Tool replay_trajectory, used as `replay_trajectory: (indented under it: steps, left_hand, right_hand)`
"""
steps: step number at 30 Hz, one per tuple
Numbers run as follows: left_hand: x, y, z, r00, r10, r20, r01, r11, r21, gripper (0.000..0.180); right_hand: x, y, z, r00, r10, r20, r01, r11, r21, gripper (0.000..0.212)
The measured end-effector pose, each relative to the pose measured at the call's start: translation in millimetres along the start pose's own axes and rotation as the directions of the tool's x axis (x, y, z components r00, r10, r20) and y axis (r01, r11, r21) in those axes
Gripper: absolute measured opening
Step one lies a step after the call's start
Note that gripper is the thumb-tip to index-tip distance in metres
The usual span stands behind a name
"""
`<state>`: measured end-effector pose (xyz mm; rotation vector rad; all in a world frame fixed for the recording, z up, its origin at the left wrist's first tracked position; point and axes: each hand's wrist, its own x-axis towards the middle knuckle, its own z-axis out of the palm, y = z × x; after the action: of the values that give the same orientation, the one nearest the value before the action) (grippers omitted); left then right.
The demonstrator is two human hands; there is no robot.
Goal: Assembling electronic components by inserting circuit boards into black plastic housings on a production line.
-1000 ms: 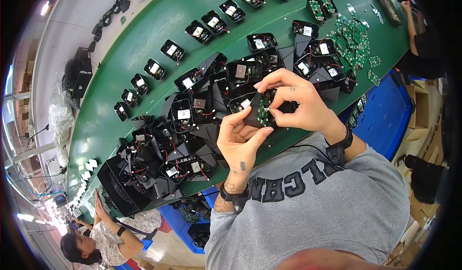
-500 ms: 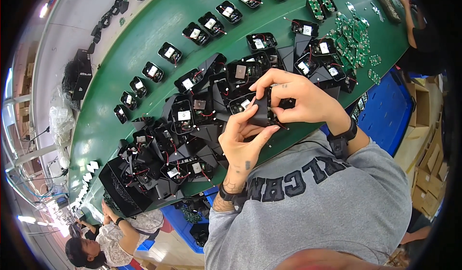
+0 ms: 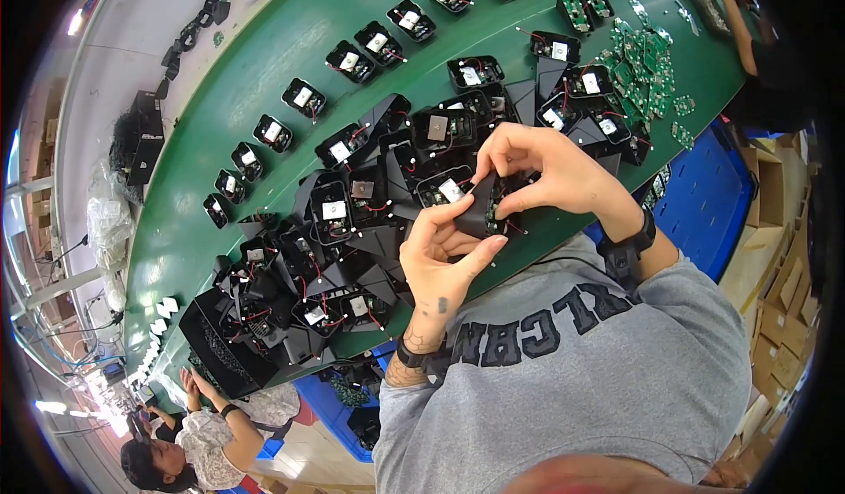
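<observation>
Between my hands, over the near edge of the green table, is a black plastic housing (image 3: 476,212) with a bit of green circuit board showing at its right side. My left hand (image 3: 444,256) is closed around its left and lower side, index finger and thumb along the edges. From above and right, my right hand (image 3: 550,173) grips the same housing, its thumb pressing near the board and its fingers bent over the top. A short red wire pokes out beside it. The inside of the housing is mostly hidden.
Heaped black housings with wires (image 3: 334,217) lie just beyond my hands. More stand in a curved row (image 3: 304,98) farther back. Green circuit boards (image 3: 642,67) are piled at the right. Blue bins (image 3: 704,203) stand below the table. Two other people work at the table's ends.
My right hand's fingers have shifted on the housing, the thumb now stretched toward its right side, where the circuit board shows. The housing has tilted a little.
</observation>
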<state>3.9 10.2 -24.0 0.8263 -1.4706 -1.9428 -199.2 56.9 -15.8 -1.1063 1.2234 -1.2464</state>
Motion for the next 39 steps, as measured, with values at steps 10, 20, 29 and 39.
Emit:
replay_trajectory:
  steps: [10, 20, 29, 39]
  left_hand:
    - [7, -11, -36, 0.966, -0.189, 0.179, 0.253, 0.844, -0.472, 0.050]
    - [10, -6, -34, 0.927, -0.259, 0.270, 0.360, 0.814, -0.455, 0.048]
    - [-9, -5, -7, 0.920, 0.365, -0.141, -0.366, 0.930, 0.016, 0.054]
    - [1, 24, -17, 1.000, -0.004, 0.009, 0.005, 0.993, -0.122, 0.045]
  right_hand:
    - [7, -20, -9, 0.664, -0.687, 0.296, 0.738, 0.538, -0.407, 0.026]
    - [8, -32, -5, 0.569, -0.640, 0.517, 0.808, 0.317, -0.497, 0.014]
    - [-14, -24, 34, 0.911, -0.401, -0.098, 0.292, 0.792, -0.536, 0.015]
    - [6, -20, 14, 0.999, -0.049, -0.016, 0.049, 0.998, -0.044, 0.033]
